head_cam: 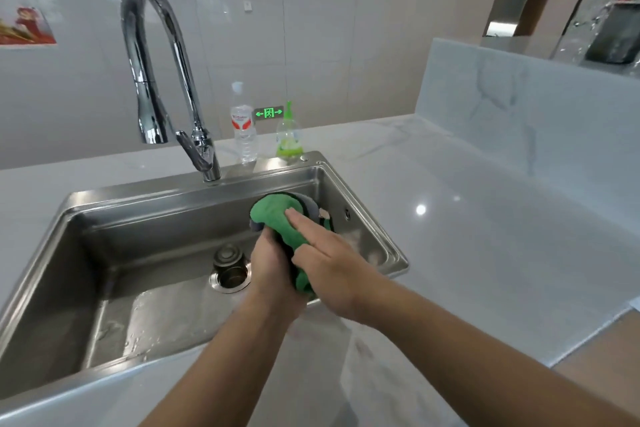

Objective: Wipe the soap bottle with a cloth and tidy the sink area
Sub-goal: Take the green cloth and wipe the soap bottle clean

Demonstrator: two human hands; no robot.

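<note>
Over the right part of the steel sink (180, 199) both my hands hold a bunched green and grey cloth (277, 213). My left hand (273, 270) grips the cloth from below. My right hand (325, 260) lies on top of it with the fingers stretched flat. The soap bottle (288, 135), clear with green liquid and a green cap, stands upright on the counter behind the sink's back right corner. It is apart from both hands.
A tall chrome faucet (156, 80) arches over the sink's back rim. A clear water bottle (244, 128) stands next to the soap bottle. The drain with its strainer (230, 272) lies in the wet basin. White marble counter (485, 218) stretches to the right.
</note>
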